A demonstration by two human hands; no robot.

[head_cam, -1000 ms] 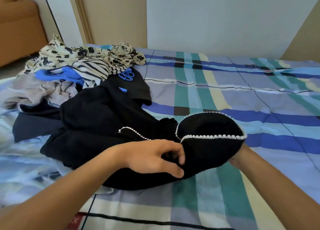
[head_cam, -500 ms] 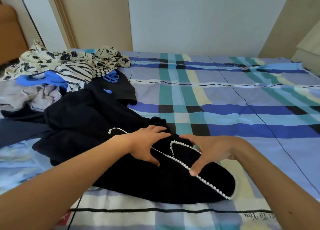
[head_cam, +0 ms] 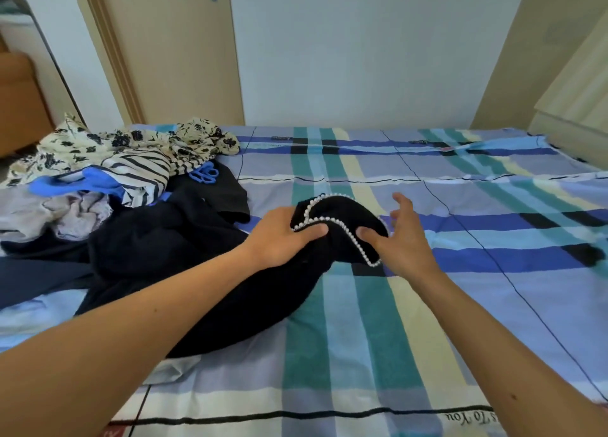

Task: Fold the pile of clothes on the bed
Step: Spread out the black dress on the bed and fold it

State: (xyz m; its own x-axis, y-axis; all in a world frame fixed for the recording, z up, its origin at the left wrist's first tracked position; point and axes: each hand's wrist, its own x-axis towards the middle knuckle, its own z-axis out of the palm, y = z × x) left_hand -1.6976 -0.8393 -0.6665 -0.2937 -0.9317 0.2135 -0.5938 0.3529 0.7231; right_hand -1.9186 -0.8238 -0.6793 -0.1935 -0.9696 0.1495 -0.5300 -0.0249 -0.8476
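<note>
Bedroom setting: bed (head_cam: pixel 460 272) under a plaid sheet of blue, teal and cream, with a pale wall (head_cam: pixel 362 58) and a closed door (head_cam: pixel 171 58) beyond its far edge. Item in hand: black garment (head_cam: pixel 345 216) edged with a pearl-bead trim (head_cam: pixel 353 239), taken as the reference point for all places below. Condition: unfolded and bunched. Its trimmed end is raised off the sheet, and its body trails back toward the person and to the left. Pile of clothes (head_cam: pixel 98 180): left of the black garment and touching it. Contents: floral piece (head_cam: pixel 98 140) on the far side, striped piece (head_cam: pixel 144 170), blue piece (head_cam: pixel 95 180), pale grey piece (head_cam: pixel 65 209) and more dark cloth beneath. All are crumpled and none is folded. No folded stack shows anywhere in view. Progress, as a judgement: at the very start. One garment is only being sorted out, and spreading it flat, folding it and working through the whole remaining pile are left to do. Left hand (head_cam: pixel 283 236): at the left side of the black garment's raised end, fingers curled round bunched cloth just under the trim, gripping it. Right hand (head_cam: pixel 404 239): at the right side of the same end, thumb resting on the cloth beside the trim, other fingers spread and straight, clear of the cloth, holding nothing. The raised end thus lies between the two hands, held by the left hand alone.
</note>
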